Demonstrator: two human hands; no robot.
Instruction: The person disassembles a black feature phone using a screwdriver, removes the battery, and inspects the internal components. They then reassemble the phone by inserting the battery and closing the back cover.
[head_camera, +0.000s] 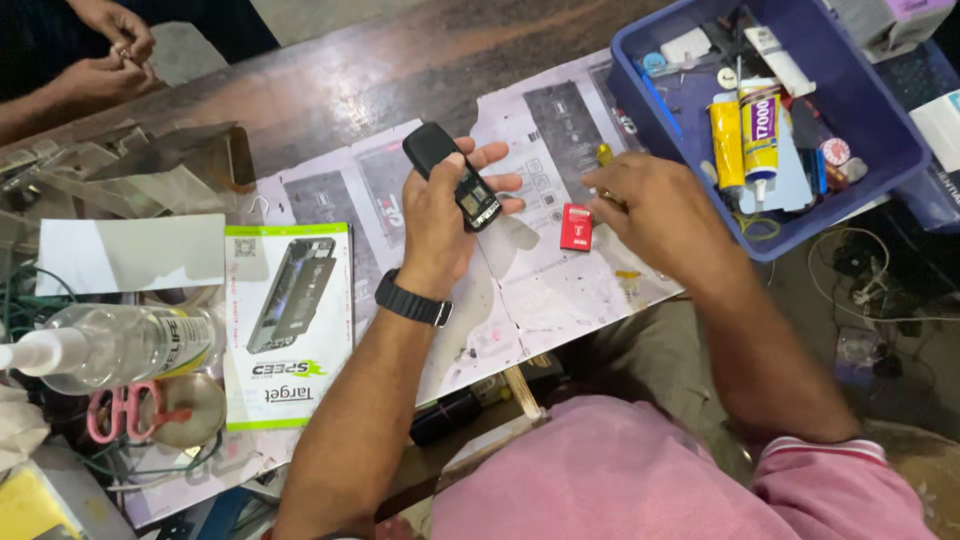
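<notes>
The left hand (437, 215), a black watch (412, 299) on its wrist, grips a small black phone (452, 176) above the bench (360, 80), fingers wrapped around its body with the thumb side toward the camera and the little screen facing up. The right hand (655, 210) lies just right of the phone, knuckles up and fingers curled down onto a printed paper sheet (560, 290); a bit of yellow shows at its fingertips, but I cannot tell whether it grips anything. Between the two hands, just right of the phone, a small red rectangular piece (575, 227) rests flat on the sheet, which is pale with grey pictures of phones. Left of the phone lies a flat white package (289, 325) with a green border and a picture of a dark phone. Further left of the phone sit a clear spray bottle (110, 345) with a yellow label, lying on its side, and pink-handled scissors (125, 412) below it. Right of the phone and beyond the right hand stands a blue plastic tray (880, 130) holding a yellow tube (727, 140), a white-and-yellow glue tube (760, 135) and small odd parts. Far to the upper left of the phone, another person's hands (110, 50) are held together at the bench edge.
</notes>
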